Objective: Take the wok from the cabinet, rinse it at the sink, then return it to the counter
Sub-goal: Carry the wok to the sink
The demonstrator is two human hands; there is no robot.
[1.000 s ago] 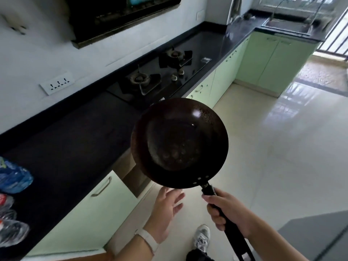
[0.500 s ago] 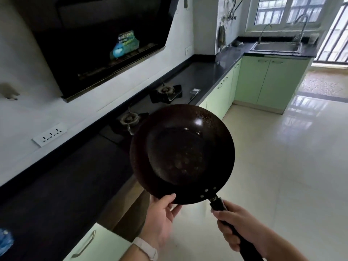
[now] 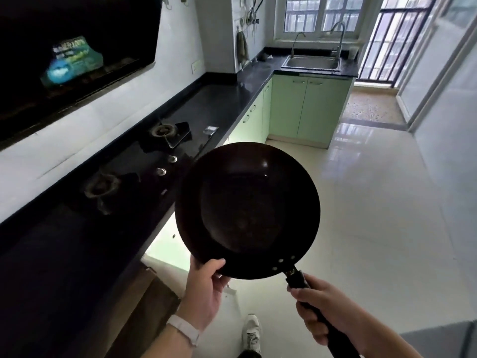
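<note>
Head: wok (image 3: pixel 247 210) rim beside counter (image 3: pixel 219 99) edge

Left hand (image 3: pixel 206 293) now grips wok (image 3: pixel 247 210) rim, thumb on top; sink (image 3: pixel 309 69) seemingly nearer.

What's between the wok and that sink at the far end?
Head view: from the wok, shiny bare floor, then green cabinet doors below the sink.

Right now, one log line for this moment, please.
wok held | left hand grips rim | right hand grips handle | sink ahead
</note>
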